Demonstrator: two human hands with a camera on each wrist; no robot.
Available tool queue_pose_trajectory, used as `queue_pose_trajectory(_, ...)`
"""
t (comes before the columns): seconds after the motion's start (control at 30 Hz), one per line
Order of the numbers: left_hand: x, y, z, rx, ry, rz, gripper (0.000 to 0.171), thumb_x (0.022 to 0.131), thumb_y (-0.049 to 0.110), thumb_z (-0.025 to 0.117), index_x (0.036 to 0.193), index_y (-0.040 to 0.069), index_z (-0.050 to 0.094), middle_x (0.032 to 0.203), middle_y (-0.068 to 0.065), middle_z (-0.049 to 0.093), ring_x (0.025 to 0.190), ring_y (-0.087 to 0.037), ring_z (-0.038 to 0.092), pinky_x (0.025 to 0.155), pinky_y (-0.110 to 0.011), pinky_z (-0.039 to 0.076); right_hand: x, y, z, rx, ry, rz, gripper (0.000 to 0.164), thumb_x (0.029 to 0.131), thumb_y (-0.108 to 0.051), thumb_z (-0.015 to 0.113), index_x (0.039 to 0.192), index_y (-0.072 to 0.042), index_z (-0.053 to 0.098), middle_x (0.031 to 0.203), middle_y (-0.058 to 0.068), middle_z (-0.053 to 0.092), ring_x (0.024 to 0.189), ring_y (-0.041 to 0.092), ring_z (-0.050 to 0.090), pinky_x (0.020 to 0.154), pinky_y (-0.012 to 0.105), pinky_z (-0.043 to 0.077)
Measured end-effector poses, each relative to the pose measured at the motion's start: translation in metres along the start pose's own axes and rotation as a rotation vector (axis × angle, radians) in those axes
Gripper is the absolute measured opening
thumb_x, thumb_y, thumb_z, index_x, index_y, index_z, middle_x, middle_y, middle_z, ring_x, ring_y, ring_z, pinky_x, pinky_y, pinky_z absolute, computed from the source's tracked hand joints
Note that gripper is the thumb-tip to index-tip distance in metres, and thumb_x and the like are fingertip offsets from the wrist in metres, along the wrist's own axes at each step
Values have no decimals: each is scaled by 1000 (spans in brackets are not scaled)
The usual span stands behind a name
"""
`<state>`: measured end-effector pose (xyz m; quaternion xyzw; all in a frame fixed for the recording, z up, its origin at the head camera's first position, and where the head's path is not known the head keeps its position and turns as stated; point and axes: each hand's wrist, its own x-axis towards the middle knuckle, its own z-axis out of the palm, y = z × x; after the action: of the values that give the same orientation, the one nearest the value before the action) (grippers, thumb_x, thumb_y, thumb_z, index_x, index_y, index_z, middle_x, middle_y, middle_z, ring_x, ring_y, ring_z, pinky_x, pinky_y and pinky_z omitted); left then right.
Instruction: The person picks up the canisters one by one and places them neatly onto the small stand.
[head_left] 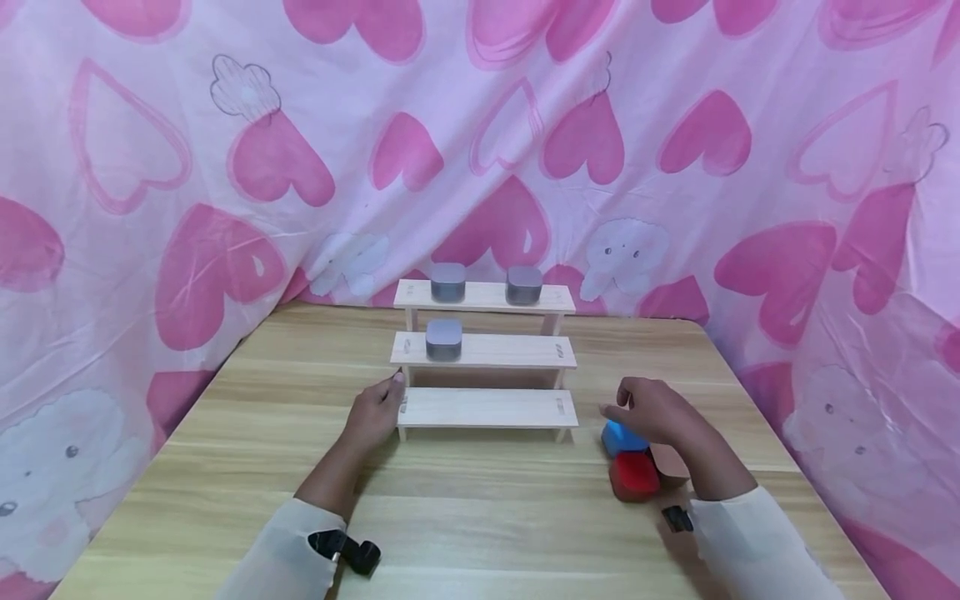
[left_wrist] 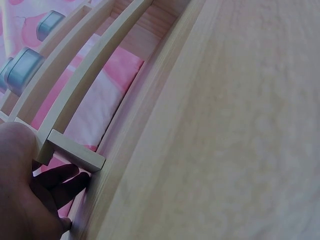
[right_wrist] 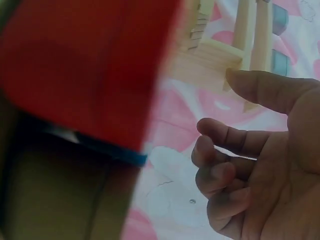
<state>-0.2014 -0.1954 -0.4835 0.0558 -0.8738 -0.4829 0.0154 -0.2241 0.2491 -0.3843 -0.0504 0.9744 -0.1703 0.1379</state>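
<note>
A three-step wooden rack [head_left: 487,407] stands on the table. My left hand [head_left: 377,410] is at the left end of its lowest shelf; in the left wrist view the thumb lies at the board's end and the fingers reach around beside the short leg [left_wrist: 77,151], holding the rack there. My right hand [head_left: 656,408] hovers by a blue block [head_left: 622,438], its fingers loosely bent with nothing between them. A red block [head_left: 634,477] and a brown block [head_left: 669,465] sit close against the blue one. The red block [right_wrist: 90,65] looms large in the right wrist view.
Two grey rounded blocks, a left one [head_left: 447,283] and a right one [head_left: 523,285], sit on the top shelf. Another grey block [head_left: 444,340] stands toward the left of the middle shelf. Behind the wooden table [head_left: 480,525] hangs a pink heart-print curtain [head_left: 480,167].
</note>
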Motion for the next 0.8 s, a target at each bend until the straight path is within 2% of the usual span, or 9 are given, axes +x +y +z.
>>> queue_pose_trajectory(0.17, -1, -1, 0, -2, 6, -1, 74, 116, 62, 29, 154, 7, 61, 158, -26, 60, 151, -50, 52, 126, -65, 41, -3, 7, 4, -5, -6, 19, 57, 96, -42, 82, 126, 2, 61, 101, 16, 65, 90, 28, 61, 71, 36, 56)
queue_pose_trajectory(0.27, -1, -1, 0, 0, 4, 2, 73, 117, 60, 30, 155, 7, 60, 158, -26, 59, 151, -50, 52, 126, -65, 41, -4, 10, 5, -23, -13, 44, 75, 94, -46, 83, 139, 7, 56, 116, 26, 67, 102, 37, 64, 83, 49, 64)
queue_pose_trajectory(0.4, -1, 1, -1, 4, -4, 2, 73, 117, 60, 28, 158, 7, 56, 161, -27, 56, 154, -50, 49, 128, -65, 38, -7, 11, 6, -76, -5, 60, 91, 94, -56, 80, 147, 13, 54, 136, 35, 64, 118, 48, 63, 100, 66, 60)
queue_pose_trajectory(0.47, -2, 2, -2, 6, -10, 1, 74, 117, 61, 28, 160, 6, 55, 162, -27, 55, 155, -51, 47, 129, -65, 37, -9, 10, 6, -100, -2, 71, 90, 93, -60, 78, 141, 13, 59, 127, 32, 67, 112, 45, 65, 97, 63, 60)
queue_pose_trajectory(0.53, -2, 3, -3, 8, -16, -3, 76, 117, 62, 27, 161, 6, 53, 163, -27, 53, 156, -51, 45, 130, -65, 36, -10, 9, 5, -107, -2, 90, 83, 91, -62, 79, 129, 11, 63, 111, 25, 69, 100, 38, 65, 87, 55, 61)
queue_pose_trajectory(0.63, -3, 4, -3, 9, -23, -12, 77, 117, 62, 26, 161, 5, 52, 164, -27, 52, 157, -51, 43, 130, -66, 34, -13, 6, 6, -112, -7, 120, 73, 88, -63, 81, 112, 4, 65, 91, 14, 64, 85, 28, 61, 75, 44, 54)
queue_pose_trajectory(0.8, -3, 4, -2, 11, -29, -14, 77, 117, 62, 26, 162, 5, 51, 164, -27, 52, 157, -51, 43, 130, -66, 34, -15, 4, 9, -130, -17, 158, 70, 84, -62, 85, 106, 0, 63, 86, 12, 62, 82, 26, 60, 77, 45, 49)
